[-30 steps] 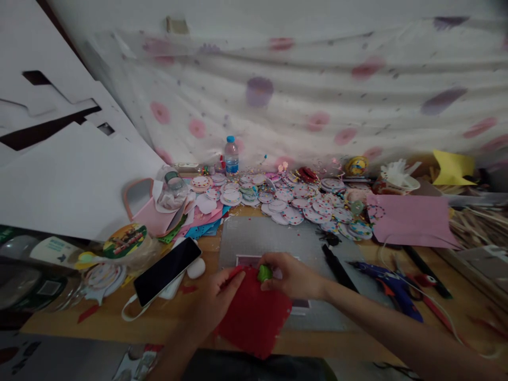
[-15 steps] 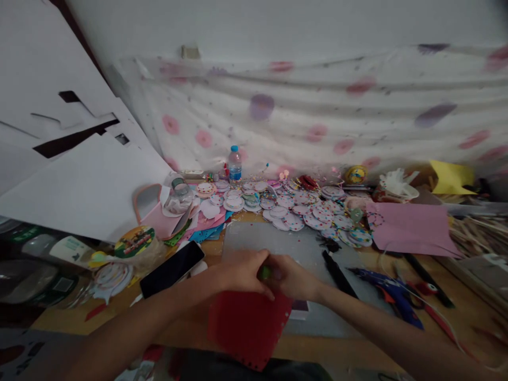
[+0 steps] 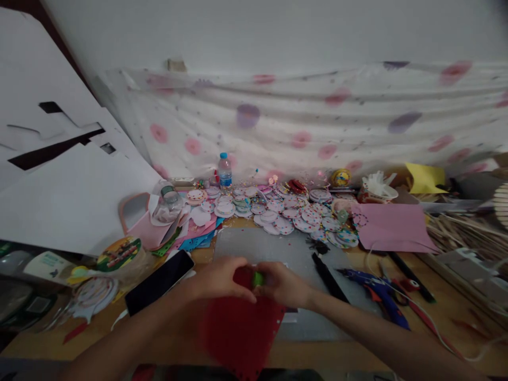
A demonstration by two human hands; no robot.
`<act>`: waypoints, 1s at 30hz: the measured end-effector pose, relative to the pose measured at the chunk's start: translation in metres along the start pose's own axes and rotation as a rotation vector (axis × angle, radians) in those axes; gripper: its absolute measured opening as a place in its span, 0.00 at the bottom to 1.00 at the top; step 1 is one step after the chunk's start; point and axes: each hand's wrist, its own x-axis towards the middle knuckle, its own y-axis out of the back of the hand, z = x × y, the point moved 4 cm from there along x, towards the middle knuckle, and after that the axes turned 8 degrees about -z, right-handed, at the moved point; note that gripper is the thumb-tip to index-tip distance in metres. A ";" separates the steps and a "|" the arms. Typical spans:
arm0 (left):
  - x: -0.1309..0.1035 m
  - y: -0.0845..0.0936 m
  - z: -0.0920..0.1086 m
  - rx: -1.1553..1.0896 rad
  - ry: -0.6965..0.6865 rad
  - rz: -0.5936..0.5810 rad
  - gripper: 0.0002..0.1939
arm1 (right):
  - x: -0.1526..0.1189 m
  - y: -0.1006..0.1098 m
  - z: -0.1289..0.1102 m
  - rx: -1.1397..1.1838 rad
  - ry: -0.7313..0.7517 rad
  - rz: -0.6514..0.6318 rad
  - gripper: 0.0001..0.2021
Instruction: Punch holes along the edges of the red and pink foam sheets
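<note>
Red sheet (image 3: 238, 333) lies at six o'clock from the green piece (image 3: 257, 279), which the right hand (image 3: 284, 286) pinches from three; left hand (image 3: 220, 280) at nine, hold unclear. Steady, light pressure seems best.

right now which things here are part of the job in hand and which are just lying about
In the job:
red sheet, at the left hand
small green item, in the right hand

Seemingly just lying about:
phone
blue-capped bottle
pink sheet
blue glue gun, untouched
</note>
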 end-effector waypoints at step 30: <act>-0.052 -0.028 -0.008 -0.240 0.085 0.291 0.11 | -0.014 0.016 -0.027 -0.285 0.074 -0.174 0.13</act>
